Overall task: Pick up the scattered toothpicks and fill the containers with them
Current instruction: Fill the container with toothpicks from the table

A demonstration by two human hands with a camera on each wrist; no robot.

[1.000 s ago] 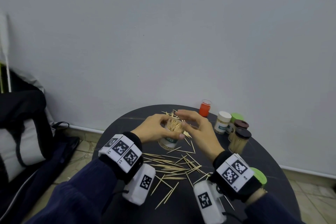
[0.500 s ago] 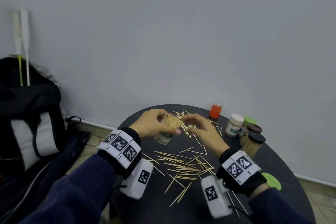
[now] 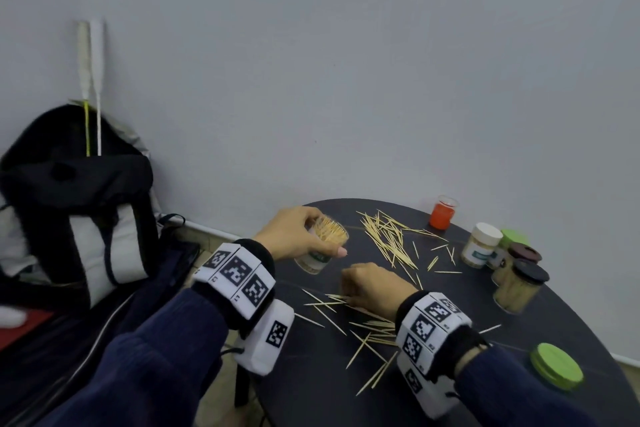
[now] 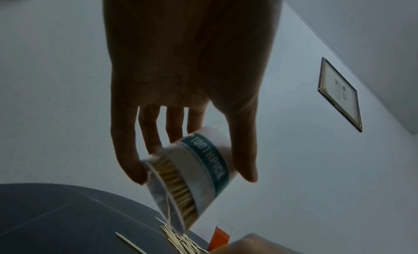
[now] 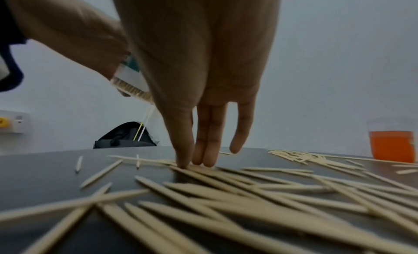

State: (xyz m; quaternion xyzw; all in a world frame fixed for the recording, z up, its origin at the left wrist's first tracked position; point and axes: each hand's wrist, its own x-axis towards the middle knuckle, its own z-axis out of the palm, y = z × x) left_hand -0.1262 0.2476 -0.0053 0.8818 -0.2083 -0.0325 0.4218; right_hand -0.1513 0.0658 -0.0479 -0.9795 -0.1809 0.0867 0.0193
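The left hand (image 3: 294, 236) is holding the open toothpick container (image 3: 323, 246) off the table (image 3: 311, 392), fingers and thumb curled round its labelled wall, the mouth tilted toward the right hand. It is packed nearly full of toothpicks standing on end, so it looks to have room for only a few more.

Just to the right of that hand and nearer the person, the right hand (image 3: 374, 288) is reaching down onto the near scatter of toothpicks (image 3: 367, 326). In the right wrist view its fingertips (image 5: 184, 161) are touching the sticks with thumb and fingers drawn close together; whether any stick is already pinched cannot be told.

To do this step well, the fingers are probably best sweeping several sticks into a parallel bundle before closing, since crossed sticks will jam at a crowded mouth. The container is worth keeping tilted and close, so the bundle goes in lengthwise and nothing slides out of it.

Beyond the right hand a second, denser heap of toothpicks (image 3: 388, 236) is lying, well apart from the near one. Farther right an orange cup (image 3: 442, 215), a white-lidded jar (image 3: 482, 244) and dark-lidded jars (image 3: 519, 284) are standing together, and a loose green lid (image 3: 556, 371) is lying right of the right wrist.
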